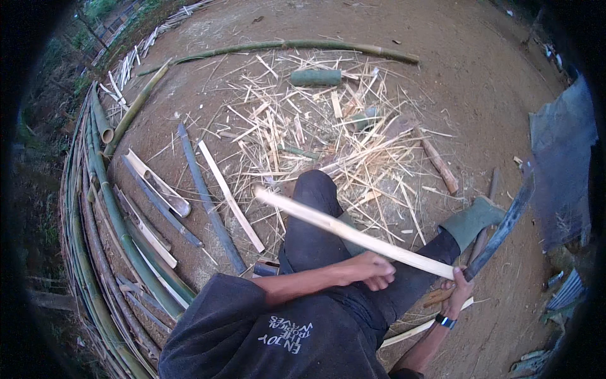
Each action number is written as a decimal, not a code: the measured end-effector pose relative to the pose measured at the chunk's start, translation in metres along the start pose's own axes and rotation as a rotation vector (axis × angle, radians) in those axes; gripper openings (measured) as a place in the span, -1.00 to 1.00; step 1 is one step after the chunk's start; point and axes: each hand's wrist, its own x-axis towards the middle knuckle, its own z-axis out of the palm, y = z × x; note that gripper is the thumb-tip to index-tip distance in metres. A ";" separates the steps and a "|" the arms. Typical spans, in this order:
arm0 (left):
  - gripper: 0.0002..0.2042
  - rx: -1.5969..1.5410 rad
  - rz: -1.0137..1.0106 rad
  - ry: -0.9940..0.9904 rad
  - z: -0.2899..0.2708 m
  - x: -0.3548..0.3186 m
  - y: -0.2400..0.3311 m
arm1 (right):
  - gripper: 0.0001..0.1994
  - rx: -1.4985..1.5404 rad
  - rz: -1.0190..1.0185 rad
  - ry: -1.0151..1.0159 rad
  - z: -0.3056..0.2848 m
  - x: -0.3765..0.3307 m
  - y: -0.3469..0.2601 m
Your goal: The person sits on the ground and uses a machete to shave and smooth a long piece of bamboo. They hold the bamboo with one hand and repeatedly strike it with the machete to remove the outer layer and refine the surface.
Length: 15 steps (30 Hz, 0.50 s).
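A long pale split bamboo strip (pixel 353 235) lies across above my legs, slanting down from upper left to lower right. My right hand (pixel 459 292), with a watch on its wrist, closes around the strip's right end. From that same hand a long dark blue-grey piece (pixel 502 235) reaches up to the right; whether it is a blade or dark-skinned bamboo, I cannot tell. Fingers curled into a loose fist, my left hand (pixel 371 270) is just below the strip's middle, with nothing visible in it. Another pale strip (pixel 413 331) lies on the ground, partly hidden behind my right forearm.
Wood shavings (pixel 271 139) and a short green bamboo section (pixel 315 78) lie ahead. Split bamboo pieces (pixel 208 196) and long bamboo poles (pixel 120 234) lie at left. One long pole (pixel 284 45) crosses the far ground. A stick (pixel 439 161) and blue-grey sheeting (pixel 562 164) are at right.
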 end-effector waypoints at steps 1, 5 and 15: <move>-0.76 0.194 -0.072 -0.091 -0.011 -0.011 0.010 | -0.79 -0.030 -0.012 0.015 -0.007 0.005 -0.003; -0.80 1.110 0.660 0.575 -0.111 -0.043 0.044 | -0.76 -0.209 -0.027 0.072 -0.018 0.030 -0.001; -0.72 1.456 0.194 0.192 -0.183 -0.022 0.055 | -0.77 -0.555 -0.286 0.248 0.040 0.080 -0.045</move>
